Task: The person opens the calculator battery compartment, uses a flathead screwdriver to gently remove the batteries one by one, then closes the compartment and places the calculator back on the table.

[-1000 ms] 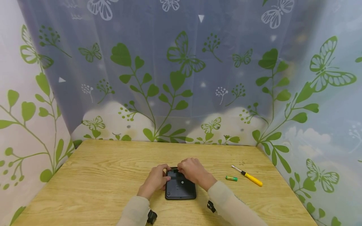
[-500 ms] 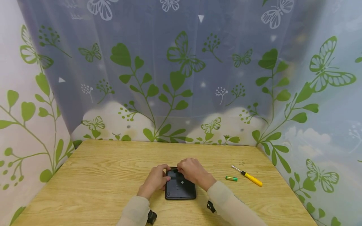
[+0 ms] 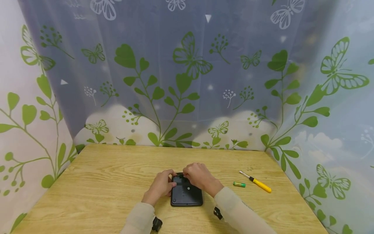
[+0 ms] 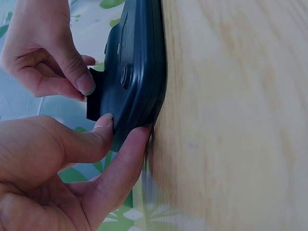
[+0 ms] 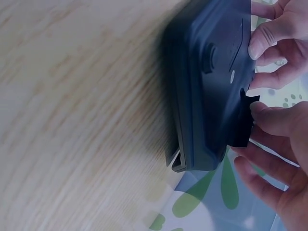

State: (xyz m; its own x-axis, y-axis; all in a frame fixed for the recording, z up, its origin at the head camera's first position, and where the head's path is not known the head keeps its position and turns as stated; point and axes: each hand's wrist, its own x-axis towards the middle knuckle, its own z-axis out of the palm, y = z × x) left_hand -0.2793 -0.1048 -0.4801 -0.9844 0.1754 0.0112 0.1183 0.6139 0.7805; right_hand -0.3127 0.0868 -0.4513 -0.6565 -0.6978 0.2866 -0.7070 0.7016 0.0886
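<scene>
A black, square device that looks like a calculator (image 3: 187, 196) lies underside up on the table, with a round foot (image 5: 210, 57) near one corner. My left hand (image 3: 159, 186) grips its far left corner; in the left wrist view the thumb presses the underside and a finger holds the outer edge. Between the thumb and fingers of my right hand (image 3: 201, 177) is a small black battery cover (image 4: 95, 96), standing tilted up from the device's far end. The right hand hides part of that end in the head view. Inside the battery compartment I cannot make out details.
To the right on the wooden table (image 3: 102, 195) lies a green battery (image 3: 239, 184). Beside it is a screwdriver (image 3: 260, 184) with a yellow handle. A patterned curtain (image 3: 187, 97) stands behind the table's far edge, and similar cloth hangs on both sides.
</scene>
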